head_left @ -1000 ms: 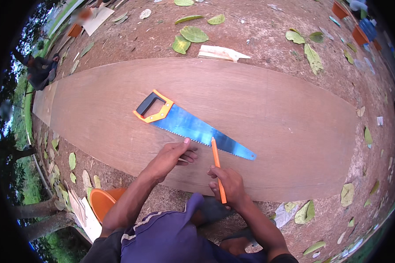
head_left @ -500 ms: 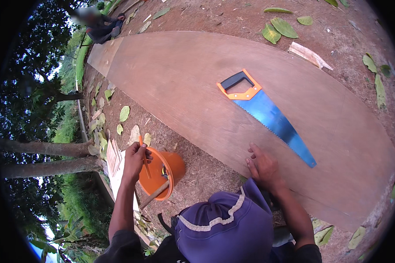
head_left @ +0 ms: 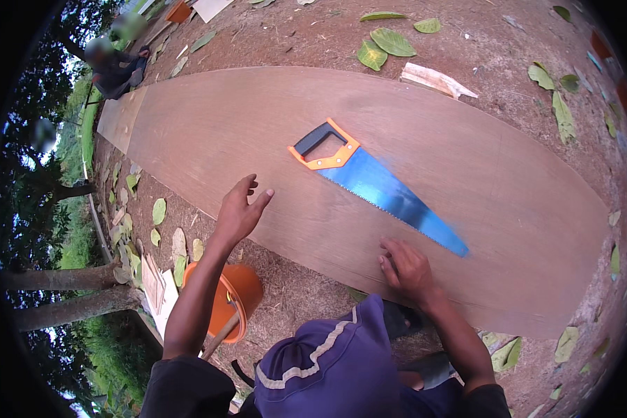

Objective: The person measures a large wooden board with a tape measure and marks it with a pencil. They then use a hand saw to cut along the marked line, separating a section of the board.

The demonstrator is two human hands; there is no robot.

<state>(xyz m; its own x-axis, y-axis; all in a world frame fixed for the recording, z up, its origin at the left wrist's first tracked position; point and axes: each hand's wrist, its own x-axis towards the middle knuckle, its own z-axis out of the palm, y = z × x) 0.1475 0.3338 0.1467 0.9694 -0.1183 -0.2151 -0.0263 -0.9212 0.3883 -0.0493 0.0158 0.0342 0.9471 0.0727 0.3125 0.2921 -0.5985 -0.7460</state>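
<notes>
A hand saw (head_left: 386,191) with a blue blade and an orange and black handle lies flat on a large brown plywood sheet (head_left: 216,132). My left hand (head_left: 242,210) is over the sheet's near edge, left of and below the saw handle. Its fingers and thumb are apart, with nothing between them. Close below the saw blade is my right hand (head_left: 409,272), at the near side of the sheet. Its fingers are loosely bent and apart, and it holds nothing. An orange bucket (head_left: 251,289) stands on the ground below my left hand, a wooden tool handle (head_left: 221,336) sticking out.
A purple cap (head_left: 327,369) fills part of the lower edge. At the far left a person (head_left: 118,70) sits beside the sheet's end. Leaves (head_left: 392,42) and a torn pale strip (head_left: 435,79) lie beyond the sheet. Tree trunks (head_left: 70,277) stand at left.
My left hand has moved up and right from above the bucket to over the sheet. The thin orange stick it held is gone from its fingers. The whole view has shifted.
</notes>
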